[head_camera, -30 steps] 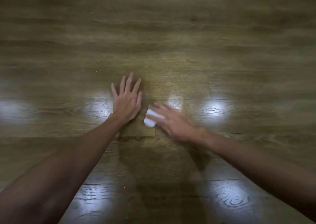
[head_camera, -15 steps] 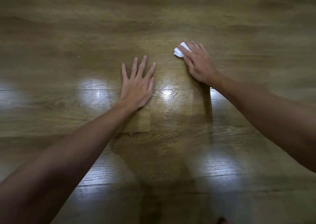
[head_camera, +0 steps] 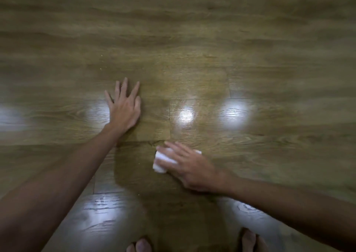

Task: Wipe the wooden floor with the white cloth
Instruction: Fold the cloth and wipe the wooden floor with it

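Note:
The wooden floor (head_camera: 192, 40) of glossy brown planks fills the view. My right hand (head_camera: 189, 167) lies on a small folded white cloth (head_camera: 161, 162), fingers straight over it and pressing it to the floor near the lower middle. Most of the cloth is hidden under the hand; its left end and a bit of its right edge show. My left hand (head_camera: 125, 107) rests flat on the floor with fingers spread, up and to the left of the cloth, holding nothing.
Bright ceiling-light reflections (head_camera: 185, 115) glare on the planks around both hands. My bare toes (head_camera: 140, 245) show at the bottom edge, with the other foot (head_camera: 250, 240) to the right. A few tiny crumbs (head_camera: 101, 55) dot the floor farther out.
My right hand has dragged the cloth back toward me and leftward from its far position half a second ago. The left hand stays planted on the floor.

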